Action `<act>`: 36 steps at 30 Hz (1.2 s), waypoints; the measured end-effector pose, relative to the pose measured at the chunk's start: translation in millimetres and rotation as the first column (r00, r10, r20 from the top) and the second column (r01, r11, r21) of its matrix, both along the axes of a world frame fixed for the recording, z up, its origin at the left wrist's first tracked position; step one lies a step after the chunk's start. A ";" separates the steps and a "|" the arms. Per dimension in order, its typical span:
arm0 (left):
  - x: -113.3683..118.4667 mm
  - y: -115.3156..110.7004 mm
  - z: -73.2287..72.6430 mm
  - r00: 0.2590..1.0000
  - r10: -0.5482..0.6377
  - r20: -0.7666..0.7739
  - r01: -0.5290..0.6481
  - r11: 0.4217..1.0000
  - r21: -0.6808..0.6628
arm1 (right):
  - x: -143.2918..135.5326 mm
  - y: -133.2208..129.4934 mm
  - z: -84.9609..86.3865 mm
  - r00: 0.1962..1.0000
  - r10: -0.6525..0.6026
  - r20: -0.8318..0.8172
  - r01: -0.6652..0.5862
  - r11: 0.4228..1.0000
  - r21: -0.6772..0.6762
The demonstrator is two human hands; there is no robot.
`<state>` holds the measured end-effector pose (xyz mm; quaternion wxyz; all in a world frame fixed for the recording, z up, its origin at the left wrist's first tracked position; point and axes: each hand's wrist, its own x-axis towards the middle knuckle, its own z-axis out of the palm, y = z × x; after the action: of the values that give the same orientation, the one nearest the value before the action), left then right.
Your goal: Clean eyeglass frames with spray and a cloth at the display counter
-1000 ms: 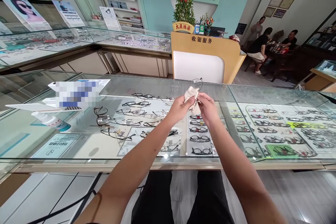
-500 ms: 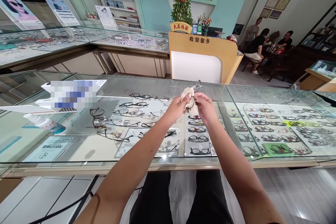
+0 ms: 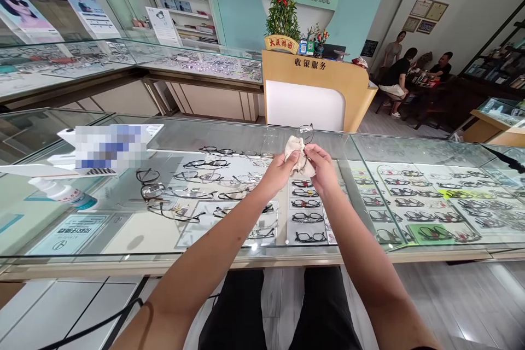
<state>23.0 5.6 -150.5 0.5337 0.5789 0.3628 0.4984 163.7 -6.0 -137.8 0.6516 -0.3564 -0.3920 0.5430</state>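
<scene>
My left hand [image 3: 279,174] pinches a cream cleaning cloth [image 3: 294,147] above the glass counter, thumb on top. Dark-rimmed eyeglasses [image 3: 311,134] are held up beside it, one round lens standing out past the cloth. My right hand [image 3: 323,168] has its fingers closed on the frame of these eyeglasses, close against the cloth. The other lens seems to be covered by the cloth, and the exact grip points are hidden. Below both hands, rows of spectacle frames [image 3: 307,217] lie in the display case.
On the glass counter [image 3: 246,251] at left stand a white spray bottle [image 3: 65,194] and an open white box [image 3: 65,158]. Several loose eyeglasses [image 3: 153,191] lie near them. A wooden cash desk [image 3: 356,87] stands beyond; several people sit or stand at the far right.
The cloth now sits more spread out between my hands, and my left thumb has shifted on it. The eyeglasses remain in my right hand. The view has moved slightly.
</scene>
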 end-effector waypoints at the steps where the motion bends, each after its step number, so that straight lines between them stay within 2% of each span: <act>1: 0.2 0.3 -1.1 1.000 -0.013 -0.010 0.013 1.000 0.015 | 2.3 1.0 1.0 0.999 -0.029 -0.018 0.029 1.000 -0.008; 4: -0.5 0.9 -4.0 0.999 -0.026 -0.045 0.028 0.998 0.050 | 13.0 6.6 3.4 0.991 -0.122 -0.048 0.123 0.992 0.014; 9: -4.6 -0.1 -4.5 0.985 0.045 -0.164 -0.031 0.995 0.091 | 36.1 14.9 6.5 0.965 -0.259 -0.042 0.262 0.963 0.069; 12: -5.7 -4.0 -1.3 0.969 0.032 -0.247 0.006 0.988 0.152 | 44.0 15.8 8.3 0.942 -0.326 -0.075 0.331 0.940 0.079; 15: -5.0 -11.8 3.1 0.934 -0.068 -0.350 0.133 0.977 0.165 | 45.7 15.4 9.1 0.937 -0.345 -0.052 0.349 0.933 0.090; 17: -4.3 -18.7 5.9 0.877 -0.208 -0.433 0.278 0.955 0.106 | 45.7 15.1 9.0 0.936 -0.351 -0.020 0.351 0.931 0.103; 19: -3.8 -25.6 8.2 0.774 -0.379 -0.506 0.451 0.892 0.022 | 46.0 15.0 8.7 0.934 -0.357 0.008 0.353 0.927 0.124; 21: -3.3 -30.9 8.9 0.665 -0.500 -0.554 0.592 0.806 -0.017 | 46.5 15.1 8.6 0.932 -0.361 0.023 0.354 0.924 0.146; 23: -2.9 -33.4 7.8 0.614 -0.525 -0.589 0.656 0.755 0.012 | 46.7 15.2 8.8 0.931 -0.365 0.026 0.356 0.920 0.163; 24: -2.9 -33.3 6.7 0.615 -0.506 -0.605 0.655 0.755 0.035 | 46.7 15.2 9.0 0.928 -0.371 0.030 0.361 0.917 0.169; 26: -3.9 -30.2 4.3 0.657 -0.410 -0.632 0.595 0.798 0.101 | 46.6 14.9 9.7 0.919 -0.390 0.050 0.376 0.909 0.182; 27: -5.0 -27.4 3.5 0.701 -0.309 -0.643 0.525 0.834 0.172 | 46.5 14.5 10.2 0.913 -0.402 0.069 0.384 0.903 0.192; 28: -6.6 -24.0 3.2 0.753 -0.163 -0.638 0.422 0.863 0.278 | 46.6 13.7 10.8 0.906 -0.412 0.093 0.388 0.899 0.205; 29: -8.9 -20.0 3.6 0.795 0.016 -0.606 0.294 0.864 0.409 | 46.6 12.6 11.5 0.899 -0.421 0.122 0.387 0.894 0.227; 30: -11.8 -15.8 4.6 0.816 0.205 -0.540 0.154 0.824 0.545 | 46.6 11.1 12.2 0.890 -0.426 0.161 0.379 0.889 0.258; 32: -18.9 -7.6 8.0 0.791 0.494 -0.361 -0.072 0.660 0.748 | 46.0 7.2 13.8 0.852 -0.446 0.275 0.344 0.872 0.347; 34: -26.1 -0.8 11.6 0.743 0.624 -0.244 -0.161 0.520 0.839 | 44.4 2.7 15.0 0.770 -0.486 0.412 0.297 0.846 0.442; 36: -31.5 3.6 13.9 0.719 0.664 -0.206 -0.164 0.450 0.878 | 42.0 -1.2 15.3 0.665 -0.520 0.537 0.246 0.831 0.499</act>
<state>-8.4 9.1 -136.7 -0.0617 0.7541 0.3590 0.5465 205.7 -7.2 -122.4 0.6304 -0.4633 -0.6062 0.1427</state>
